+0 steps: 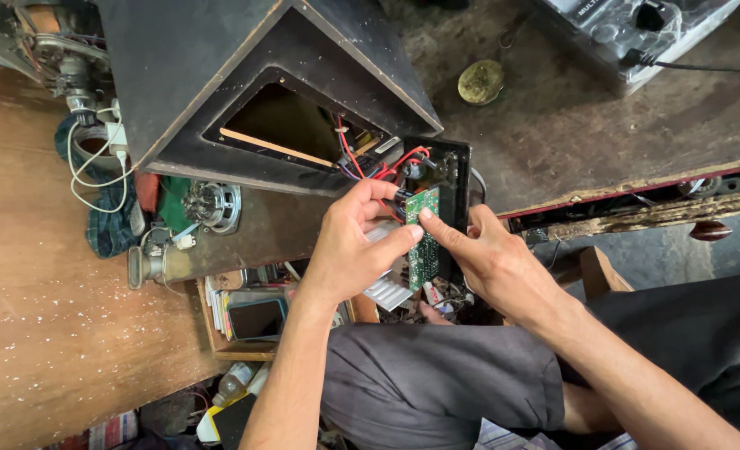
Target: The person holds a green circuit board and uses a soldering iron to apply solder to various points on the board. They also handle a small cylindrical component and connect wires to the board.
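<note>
A black speaker cabinet [220, 75] lies on the worn workbench [570, 133], its rectangular back opening facing up. From the opening, red and purple wires [353, 158] run to a black amplifier panel [449, 179] with a green circuit board [422, 242] and a silver finned heat sink [387, 287]. My left hand [353, 246] grips the board and heat sink from the left, thumb on the board's face. My right hand [491, 258] holds the panel's right edge, its index finger touching the top of the green board.
A round brass disc [480, 81] lies on the bench behind the panel. A grey electronic unit with a black cable [637, 33] sits at the top right. A small speaker driver [212, 206] and white cord [95, 158] lie left. A phone [256, 318] rests on a cluttered box below.
</note>
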